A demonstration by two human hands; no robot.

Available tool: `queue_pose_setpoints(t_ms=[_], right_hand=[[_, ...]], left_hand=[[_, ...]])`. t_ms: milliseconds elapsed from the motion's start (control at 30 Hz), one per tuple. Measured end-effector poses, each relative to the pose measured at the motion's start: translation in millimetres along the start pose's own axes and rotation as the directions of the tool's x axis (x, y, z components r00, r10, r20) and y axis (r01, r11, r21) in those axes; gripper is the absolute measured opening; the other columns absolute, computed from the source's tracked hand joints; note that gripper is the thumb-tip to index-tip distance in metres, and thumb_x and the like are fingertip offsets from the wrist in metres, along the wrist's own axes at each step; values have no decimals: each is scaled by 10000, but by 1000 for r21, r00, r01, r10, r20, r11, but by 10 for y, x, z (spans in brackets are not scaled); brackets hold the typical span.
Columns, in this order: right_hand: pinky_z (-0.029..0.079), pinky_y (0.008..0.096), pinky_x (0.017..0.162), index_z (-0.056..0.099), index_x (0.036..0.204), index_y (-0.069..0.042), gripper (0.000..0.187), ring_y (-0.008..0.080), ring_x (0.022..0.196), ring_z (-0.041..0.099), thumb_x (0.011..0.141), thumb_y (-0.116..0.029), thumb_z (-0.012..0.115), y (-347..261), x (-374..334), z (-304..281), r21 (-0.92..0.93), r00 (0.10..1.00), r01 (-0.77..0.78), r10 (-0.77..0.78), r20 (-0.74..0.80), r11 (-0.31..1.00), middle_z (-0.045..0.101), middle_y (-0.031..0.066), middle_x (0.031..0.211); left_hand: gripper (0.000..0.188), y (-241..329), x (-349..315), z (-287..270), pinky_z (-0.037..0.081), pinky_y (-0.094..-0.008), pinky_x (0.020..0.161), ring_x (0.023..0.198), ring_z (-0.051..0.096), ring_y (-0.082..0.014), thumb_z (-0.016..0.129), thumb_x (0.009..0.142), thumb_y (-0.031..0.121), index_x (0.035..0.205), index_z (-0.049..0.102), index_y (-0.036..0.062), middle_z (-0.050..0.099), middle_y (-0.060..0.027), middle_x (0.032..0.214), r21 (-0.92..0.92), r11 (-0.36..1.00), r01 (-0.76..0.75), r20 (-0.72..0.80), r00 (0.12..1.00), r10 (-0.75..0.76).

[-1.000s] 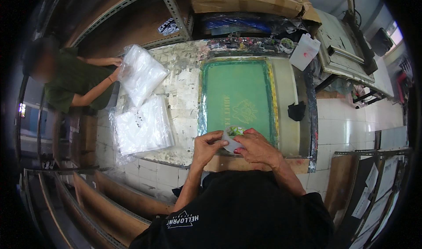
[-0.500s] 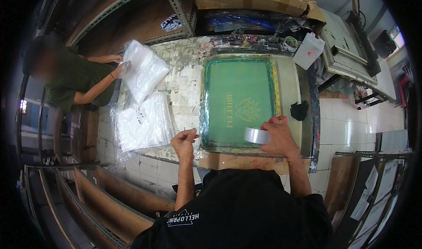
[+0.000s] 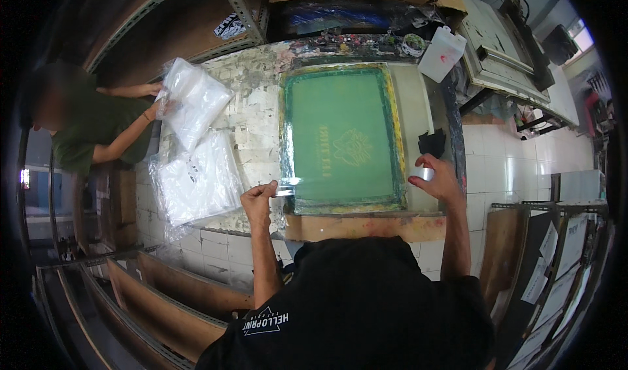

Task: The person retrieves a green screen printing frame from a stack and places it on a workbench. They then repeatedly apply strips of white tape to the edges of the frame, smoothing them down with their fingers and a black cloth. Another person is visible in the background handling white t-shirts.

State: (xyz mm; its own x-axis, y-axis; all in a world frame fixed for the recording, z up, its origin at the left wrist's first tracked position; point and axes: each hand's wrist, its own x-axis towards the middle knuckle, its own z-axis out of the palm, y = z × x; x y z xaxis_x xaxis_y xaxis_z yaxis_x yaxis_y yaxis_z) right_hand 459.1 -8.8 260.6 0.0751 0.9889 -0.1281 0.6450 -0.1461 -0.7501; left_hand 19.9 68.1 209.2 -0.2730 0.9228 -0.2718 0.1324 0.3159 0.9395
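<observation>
A green silk-screen frame (image 3: pixel 335 108) with a yellowish printed emblem lies flat on the worktable in front of me. At its lower left edge my left hand (image 3: pixel 257 205) is closed in a pinch on the end of a clear tape strip (image 3: pixel 286 189). The strip shines over the frame's left border; farther right it is hard to make out. Just beyond the right border, my right hand (image 3: pixel 446 182) grips a roll of tape (image 3: pixel 422 173) between thumb and fingers. Dark cloth (image 3: pixel 431 142) lies just above that hand.
A co-worker at the left handles a clear plastic bag of white material (image 3: pixel 196 99); another white stack in plastic (image 3: pixel 199 180) lies nearer. A stained white plastic container (image 3: pixel 443 54) stands at the back right. Wooden shelving (image 3: pixel 170 291) is at lower left, racks at lower right.
My hands have moved apart: the right, with the tape roll, went right past the frame's edge. A shiny strip now shows by my left hand. The whole view shifted slightly.
</observation>
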Motion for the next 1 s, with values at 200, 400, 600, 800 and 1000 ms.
queue_pose_setpoints(t_ms=[200, 400, 600, 800, 1000], right_hand=[[519, 355, 680, 648, 956, -55, 331, 290, 712, 672, 708, -195, 815, 119, -2, 4, 43, 1000, -19, 20, -18, 999, 674, 123, 780], [515, 320, 656, 678, 836, -22, 217, 260, 682, 664, 701, -126, 812, 20, 12, 56, 99, 993, 86, -77, -95, 991, 680, 119, 758], [512, 303, 620, 712, 792, -83, 144, 193, 661, 659, 709, -142, 814, -895, -183, -340, 67, 893, 414, -391, -224, 908, 692, 54, 752], [489, 274, 533, 737, 866, -223, 206, 81, 632, 624, 682, -184, 820, -2061, -703, -1059, -297, 390, 848, -896, -212, 439, 692, -29, 830], [403, 196, 492, 662, 820, -220, 225, 11, 595, 551, 651, -186, 807, -2535, -873, -1114, -330, 183, 909, -956, -231, 254, 620, -87, 719]], left_hand=[[226, -51, 29, -65, 366, -271, 584, 587, 545, -102, 826, 740, 220, 728, 722, 19, 643, -48, 616, 25, 1000, 13, 4, 1000, -14], [203, 67, 45, -248, 361, -261, 584, 587, 526, -98, 794, 779, 211, 780, 740, 16, 650, -40, 631, 62, 998, 27, -41, 999, -24], [126, 722, 115, -889, 432, -268, 691, 657, 558, -110, 703, 821, 91, 858, 735, -24, 664, -61, 669, 5, 956, -293, -110, 950, 292], [189, 1753, -339, -2082, 495, -293, 738, 806, 588, -165, 547, 937, 126, 967, 668, -16, 654, -71, 888, 99, 692, -715, -332, 632, 700], [316, 2082, -666, -2892, 414, -394, 883, 913, 507, -231, 550, 977, 274, 1050, 625, -24, 584, -120, 966, -601, 433, -672, -225, 661, 716]])
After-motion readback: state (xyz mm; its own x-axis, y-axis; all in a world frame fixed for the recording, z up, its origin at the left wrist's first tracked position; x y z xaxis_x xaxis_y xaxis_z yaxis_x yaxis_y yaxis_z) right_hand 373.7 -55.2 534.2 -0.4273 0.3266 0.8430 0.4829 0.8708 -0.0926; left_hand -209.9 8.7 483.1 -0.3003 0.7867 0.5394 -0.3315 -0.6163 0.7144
